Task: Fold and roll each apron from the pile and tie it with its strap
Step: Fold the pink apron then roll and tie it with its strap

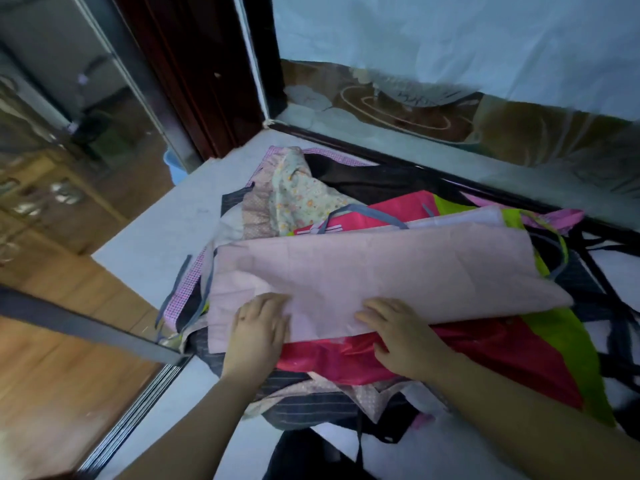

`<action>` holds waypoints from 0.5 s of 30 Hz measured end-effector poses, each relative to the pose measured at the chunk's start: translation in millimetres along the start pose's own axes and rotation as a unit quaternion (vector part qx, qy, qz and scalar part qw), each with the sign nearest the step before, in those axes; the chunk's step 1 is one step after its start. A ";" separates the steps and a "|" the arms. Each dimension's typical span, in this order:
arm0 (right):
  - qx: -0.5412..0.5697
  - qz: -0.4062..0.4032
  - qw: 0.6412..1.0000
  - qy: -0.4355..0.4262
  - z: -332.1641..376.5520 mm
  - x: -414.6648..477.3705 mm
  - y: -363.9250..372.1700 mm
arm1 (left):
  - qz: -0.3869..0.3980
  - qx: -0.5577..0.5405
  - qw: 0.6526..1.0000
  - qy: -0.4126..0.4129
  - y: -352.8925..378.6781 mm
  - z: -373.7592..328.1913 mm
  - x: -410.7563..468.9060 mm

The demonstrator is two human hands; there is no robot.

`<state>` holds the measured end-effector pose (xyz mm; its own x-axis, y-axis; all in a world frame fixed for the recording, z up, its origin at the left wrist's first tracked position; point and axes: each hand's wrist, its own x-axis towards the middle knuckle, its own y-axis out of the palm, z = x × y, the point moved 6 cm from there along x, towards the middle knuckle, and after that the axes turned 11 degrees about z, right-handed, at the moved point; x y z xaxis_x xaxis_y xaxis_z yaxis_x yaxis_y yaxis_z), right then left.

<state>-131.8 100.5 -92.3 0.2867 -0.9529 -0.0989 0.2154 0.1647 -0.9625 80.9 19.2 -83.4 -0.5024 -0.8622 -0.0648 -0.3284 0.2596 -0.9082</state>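
The white table (pixel 149 244) carried the pile of aprons (pixel 311 188), which spread from the centre out toward 3 o'clock. Across its top lay the pink apron (pixel 381 271), part-folded, its free edge lifting toward 3 o'clock and its near hem facing 6 o'clock. A red apron (pixel 467 351) showed beneath it at 5 o'clock.

The left hand (pixel 258 332) lay at 7 o'clock of the pink cloth, fingers together and pressed flat on it. The right hand (pixel 398 337), at 6 o'clock, had its fingers over the hem and the thumb low by the red cloth, seemingly pinching that edge.

A grey strap (pixel 367 211) looped at 12 o'clock. I could not tell which apron it belonged to.

The fold would likely go best if the hem were drawn clear of the red layer, squared, then smoothed outward before rolling, with the strap kept free for tying.
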 end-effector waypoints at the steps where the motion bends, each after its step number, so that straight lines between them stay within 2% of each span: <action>1: -0.005 -0.006 1.000 -0.006 6.6 7.6 2.1 | -0.025 -0.015 0.998 -0.054 -8.7 20.0 -10.6; 3: -0.016 -0.007 1.000 0.000 10.2 15.4 4.5 | -0.060 -0.054 0.982 -0.170 -21.1 45.8 -25.6; 5: -0.020 -0.005 1.000 0.008 12.4 22.0 8.4 | -0.076 -0.107 0.946 -0.298 -25.5 69.2 -43.9; 7: -0.019 -0.004 1.000 0.017 11.3 26.3 12.3 | -0.077 -0.174 0.910 -0.369 -23.1 83.4 -56.7; 11: -0.046 -0.037 0.998 0.009 17.7 29.9 10.9 | -0.044 -0.393 0.830 -0.394 -6.7 92.3 -68.1; 14: -0.071 -0.011 0.997 0.013 17.2 30.3 10.6 | -0.058 -0.466 0.795 -0.384 -10.0 93.2 -68.5; 15: -0.077 -0.002 0.997 0.017 16.0 30.9 12.1 | -0.075 -0.509 0.771 -0.375 -14.3 92.6 -67.3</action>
<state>-105.4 77.1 -103.0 0.2545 -0.9618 -0.1010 0.0692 0.1223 -0.9901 193.6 33.3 -104.3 0.0808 -0.8261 -0.5576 -0.9875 0.0097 -0.1574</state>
